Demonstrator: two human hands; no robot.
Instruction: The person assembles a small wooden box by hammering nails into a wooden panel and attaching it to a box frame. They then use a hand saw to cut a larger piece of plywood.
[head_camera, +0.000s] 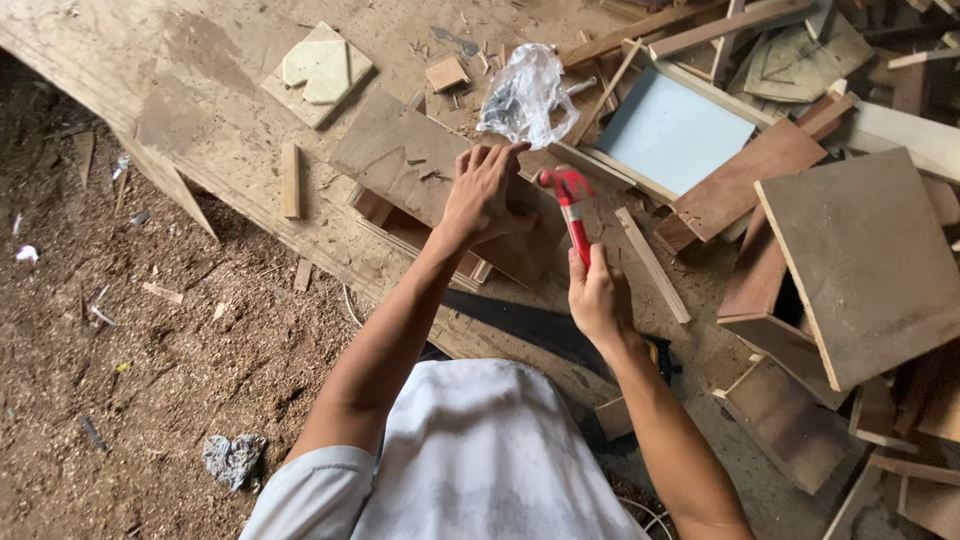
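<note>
My right hand (597, 297) is closed around the handle of a red hammer (572, 203), whose head points up and away toward the bench. My left hand (484, 192) lies flat on a brown plywood board (400, 155), fingers spread near its far edge, just left of the hammer head. The board rests on a stack of wooden pieces. A few small nails (432, 174) lie on the board beside my left hand. A crumpled clear plastic bag (527, 93) sits just beyond my fingertips.
A hand saw blade (530, 325) lies across the bench edge under my right wrist. Plywood boards and boxes (865, 260) pile up at right, with a pale blue panel (672, 130) in a frame. Loose battens (652, 265) lie about. Sawdust-covered floor (150, 380) is at left.
</note>
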